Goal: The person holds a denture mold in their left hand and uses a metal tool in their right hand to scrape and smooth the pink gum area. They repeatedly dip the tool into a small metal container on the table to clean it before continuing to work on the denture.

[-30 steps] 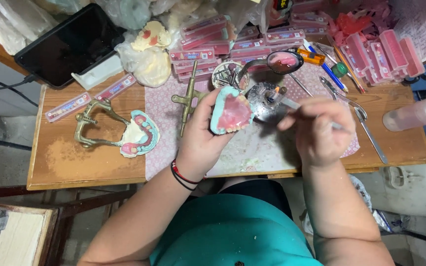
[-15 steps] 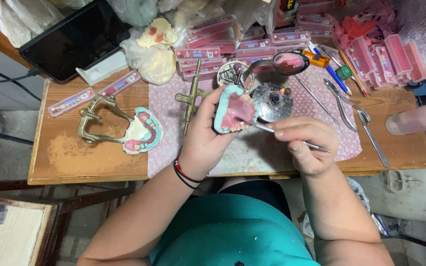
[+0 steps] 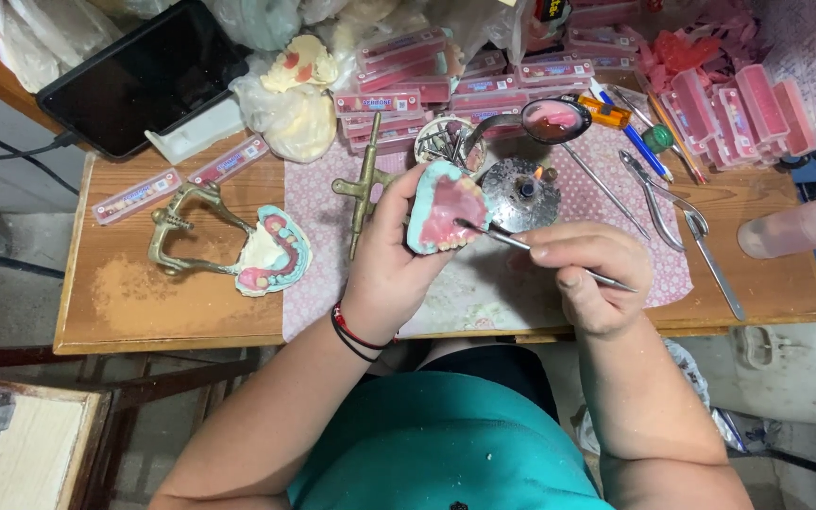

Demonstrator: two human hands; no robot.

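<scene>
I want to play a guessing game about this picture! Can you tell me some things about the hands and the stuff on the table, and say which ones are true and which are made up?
1. The left hand holds a pink and teal denture model. True.
2. The right hand holds a pair of scissors. False: it holds a thin metal tool, whose tip touches the model.
3. A second model sits in a brass frame on the wooden table. True.
4. The dark tablet lies on the right side of the table. False: it is at the far left corner.
5. The person wears bands on the left wrist. True.
</scene>
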